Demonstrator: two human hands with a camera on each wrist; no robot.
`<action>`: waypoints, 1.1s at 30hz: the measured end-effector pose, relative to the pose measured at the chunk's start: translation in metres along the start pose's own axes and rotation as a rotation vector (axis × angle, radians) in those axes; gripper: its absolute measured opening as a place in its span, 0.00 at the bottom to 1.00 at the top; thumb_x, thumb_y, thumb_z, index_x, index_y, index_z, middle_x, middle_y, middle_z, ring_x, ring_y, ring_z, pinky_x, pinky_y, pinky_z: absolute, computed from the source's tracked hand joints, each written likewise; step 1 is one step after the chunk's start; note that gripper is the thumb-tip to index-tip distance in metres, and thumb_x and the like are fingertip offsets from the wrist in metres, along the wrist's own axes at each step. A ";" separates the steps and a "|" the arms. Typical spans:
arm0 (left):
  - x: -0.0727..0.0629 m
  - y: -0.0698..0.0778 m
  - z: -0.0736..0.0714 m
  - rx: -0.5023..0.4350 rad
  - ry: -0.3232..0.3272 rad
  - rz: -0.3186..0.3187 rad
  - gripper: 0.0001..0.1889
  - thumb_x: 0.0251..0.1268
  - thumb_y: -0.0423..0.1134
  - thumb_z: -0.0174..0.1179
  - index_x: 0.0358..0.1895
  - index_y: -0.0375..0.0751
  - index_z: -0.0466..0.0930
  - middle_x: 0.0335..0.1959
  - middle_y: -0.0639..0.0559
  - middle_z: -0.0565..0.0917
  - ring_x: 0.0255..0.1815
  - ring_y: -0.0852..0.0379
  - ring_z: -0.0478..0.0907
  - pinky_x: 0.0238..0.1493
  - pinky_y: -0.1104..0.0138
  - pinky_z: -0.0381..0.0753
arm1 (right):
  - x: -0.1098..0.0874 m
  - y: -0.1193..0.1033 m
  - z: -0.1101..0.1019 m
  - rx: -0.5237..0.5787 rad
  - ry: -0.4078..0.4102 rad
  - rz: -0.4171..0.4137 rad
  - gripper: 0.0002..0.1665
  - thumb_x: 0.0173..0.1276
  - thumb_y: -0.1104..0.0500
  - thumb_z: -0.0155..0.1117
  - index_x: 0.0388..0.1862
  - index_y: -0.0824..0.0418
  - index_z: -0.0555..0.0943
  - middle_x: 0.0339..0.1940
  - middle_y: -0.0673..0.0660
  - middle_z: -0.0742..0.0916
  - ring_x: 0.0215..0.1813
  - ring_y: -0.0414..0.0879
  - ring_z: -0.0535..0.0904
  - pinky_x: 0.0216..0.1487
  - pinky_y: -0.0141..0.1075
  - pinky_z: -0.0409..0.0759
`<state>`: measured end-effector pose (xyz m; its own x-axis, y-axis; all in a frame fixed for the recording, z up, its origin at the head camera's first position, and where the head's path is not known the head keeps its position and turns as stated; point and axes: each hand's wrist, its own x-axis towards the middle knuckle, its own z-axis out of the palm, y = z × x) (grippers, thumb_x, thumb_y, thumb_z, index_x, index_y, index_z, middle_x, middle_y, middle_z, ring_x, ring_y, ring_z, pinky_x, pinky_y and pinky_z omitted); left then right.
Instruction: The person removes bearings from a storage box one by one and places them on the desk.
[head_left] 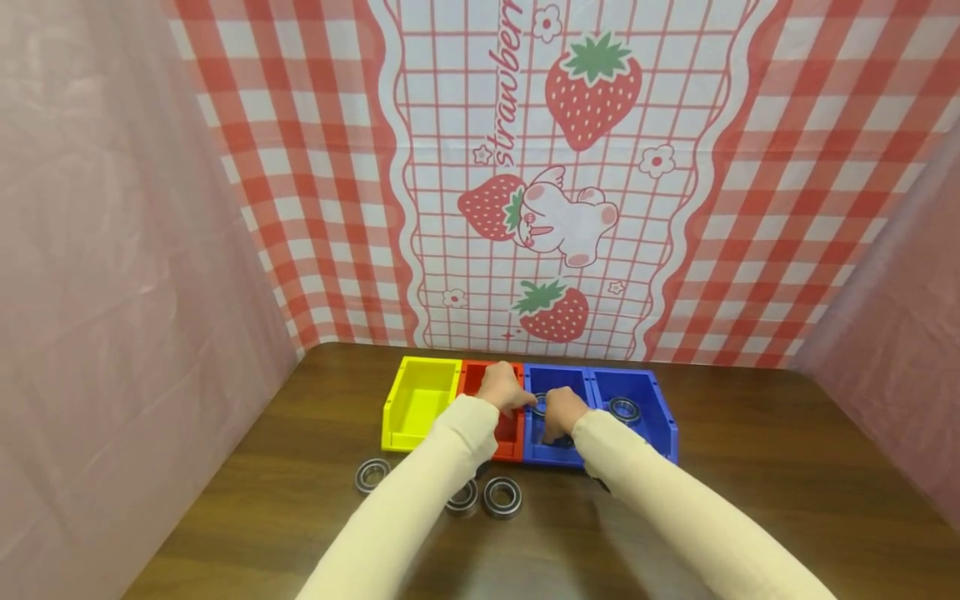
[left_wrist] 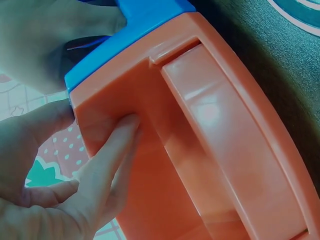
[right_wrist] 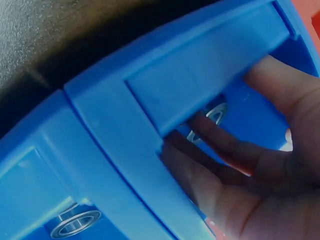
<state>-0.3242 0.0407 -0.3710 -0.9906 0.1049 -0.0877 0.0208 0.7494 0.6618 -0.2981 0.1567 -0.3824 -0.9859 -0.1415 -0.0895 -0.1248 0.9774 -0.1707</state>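
Note:
My left hand (head_left: 501, 387) reaches into the red bin (left_wrist: 165, 190), its longer fingers (left_wrist: 117, 145) along the inner wall and its thumb at the rim near the corner. No bearing shows in that hand. My right hand (head_left: 564, 410) is down inside the left blue bin (right_wrist: 200, 65), thumb and fingers spread apart. A metal ball bearing (right_wrist: 216, 115) lies in there, close beyond a fingertip and partly covered by it. In the right blue bin (head_left: 663, 425) lies another bearing (head_left: 624, 409).
A yellow bin (head_left: 420, 408) stands at the row's left end. On the brown table (head_left: 750, 467) in front lie several loose bearings (head_left: 502, 497), some partly hidden by my left sleeve. A strawberry-print cloth (head_left: 337, 208) hangs behind, with pink cloth at both sides.

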 end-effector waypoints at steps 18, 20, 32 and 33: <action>-0.007 0.004 0.000 0.022 0.023 -0.011 0.17 0.50 0.39 0.73 0.34 0.29 0.79 0.27 0.40 0.83 0.18 0.53 0.83 0.17 0.70 0.79 | -0.009 0.004 0.007 0.032 0.069 -0.091 0.23 0.43 0.60 0.77 0.34 0.74 0.79 0.31 0.66 0.85 0.34 0.53 0.81 0.41 0.46 0.83; -0.008 0.004 0.000 0.032 0.026 -0.007 0.17 0.50 0.39 0.73 0.35 0.29 0.79 0.28 0.40 0.84 0.18 0.53 0.83 0.18 0.69 0.79 | -0.010 0.005 0.007 0.037 0.061 -0.113 0.24 0.44 0.60 0.75 0.36 0.74 0.78 0.32 0.67 0.85 0.35 0.54 0.81 0.42 0.47 0.82; -0.006 0.005 0.004 0.145 0.106 0.066 0.19 0.47 0.43 0.73 0.36 0.32 0.80 0.34 0.41 0.86 0.32 0.50 0.83 0.29 0.66 0.82 | -0.023 0.014 0.008 0.078 0.216 -0.301 0.21 0.44 0.59 0.74 0.34 0.67 0.76 0.26 0.58 0.78 0.30 0.49 0.74 0.34 0.43 0.75; -0.005 0.005 0.005 0.152 0.111 0.070 0.19 0.47 0.43 0.74 0.36 0.32 0.80 0.34 0.41 0.86 0.32 0.50 0.83 0.29 0.66 0.82 | -0.025 0.016 0.008 0.080 0.246 -0.319 0.20 0.44 0.59 0.74 0.33 0.67 0.76 0.26 0.57 0.78 0.30 0.49 0.73 0.33 0.42 0.74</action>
<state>-0.3182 0.0470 -0.3712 -0.9946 0.0942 0.0428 0.1023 0.8335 0.5430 -0.2750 0.1744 -0.3911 -0.8976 -0.3846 0.2155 -0.4292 0.8739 -0.2283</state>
